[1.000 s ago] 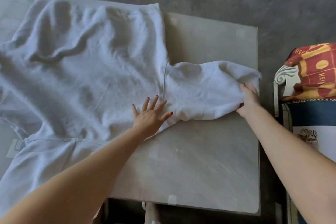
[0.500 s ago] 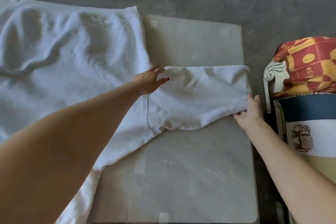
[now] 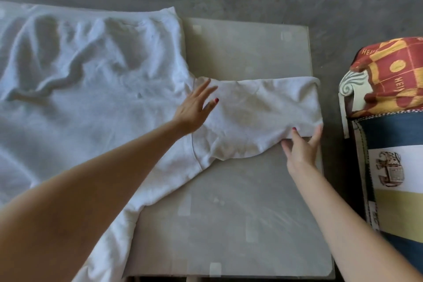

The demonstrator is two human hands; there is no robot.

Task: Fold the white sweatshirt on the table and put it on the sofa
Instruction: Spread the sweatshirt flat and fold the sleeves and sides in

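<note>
Your white cotton sweatshirt point(image 3: 91, 103) sprawls across the grey table point(image 3: 240, 224), sleeve running rightward. Your right hand point(image 3: 302, 144) pinches the sleeve's cuff end; your left hand point(image 3: 194, 107), fingers spread, rests flat at the shoulder seam.

grey table point(image 3: 240, 224), white sweatshirt point(image 3: 91, 98) spread across

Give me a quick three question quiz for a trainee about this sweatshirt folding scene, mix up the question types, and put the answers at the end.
1. True or false: the white sweatshirt is already folded.
2. Which hand grips the end of the sleeve: A left hand, B right hand?
3. Fill in: the left hand lies flat near the sleeve's ____ end.

Key: 1 false, it lies spread on the table. 2 B. 3 shoulder.
</note>
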